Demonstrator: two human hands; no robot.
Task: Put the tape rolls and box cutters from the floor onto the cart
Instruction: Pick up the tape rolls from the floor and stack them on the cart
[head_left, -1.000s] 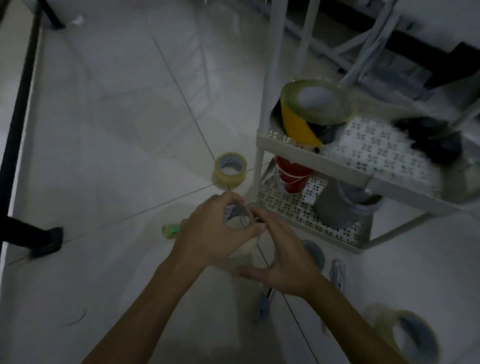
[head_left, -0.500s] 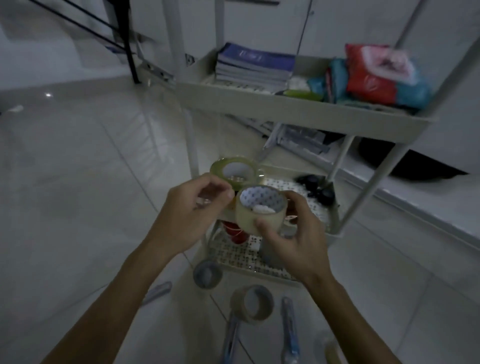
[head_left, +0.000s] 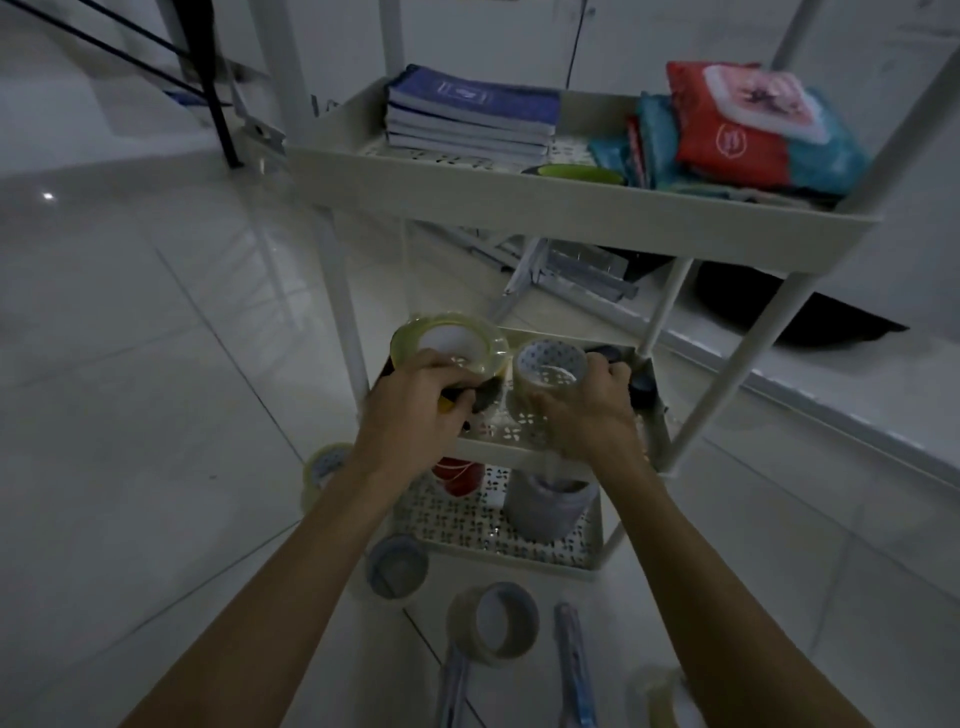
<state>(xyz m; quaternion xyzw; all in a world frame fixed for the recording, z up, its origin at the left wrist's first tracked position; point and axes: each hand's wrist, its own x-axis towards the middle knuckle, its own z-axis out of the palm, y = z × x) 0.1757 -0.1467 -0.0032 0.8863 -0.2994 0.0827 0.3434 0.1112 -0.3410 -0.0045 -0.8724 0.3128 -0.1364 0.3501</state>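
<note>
My right hand (head_left: 582, 415) grips a clear tape roll (head_left: 549, 368) and holds it just over the middle shelf (head_left: 519, 452) of the white cart (head_left: 566, 218). My left hand (head_left: 415, 415) curls around a yellow-and-black tape roll (head_left: 445, 404) on that shelf, under a large clear-yellow roll (head_left: 448, 340). On the floor in front of the cart lie more tape rolls: one on the left (head_left: 323, 470), a grey one (head_left: 396, 566), a beige one (head_left: 493, 621) and a pale one (head_left: 657, 696). Two blue box cutters (head_left: 453, 686) (head_left: 574, 670) lie beside them.
The cart's top shelf carries stacked blue books (head_left: 467, 119) and wipe packs (head_left: 748, 130). Its bottom shelf holds a red cup (head_left: 457, 475) and a grey container (head_left: 550, 512). Dark items (head_left: 641, 387) sit at the middle shelf's right. A black stand (head_left: 208, 78) rises at the back left.
My view rose from the floor to the cart. My right hand carried the clear roll up to the middle shelf, and my left hand moved onto the yellow roll there.
</note>
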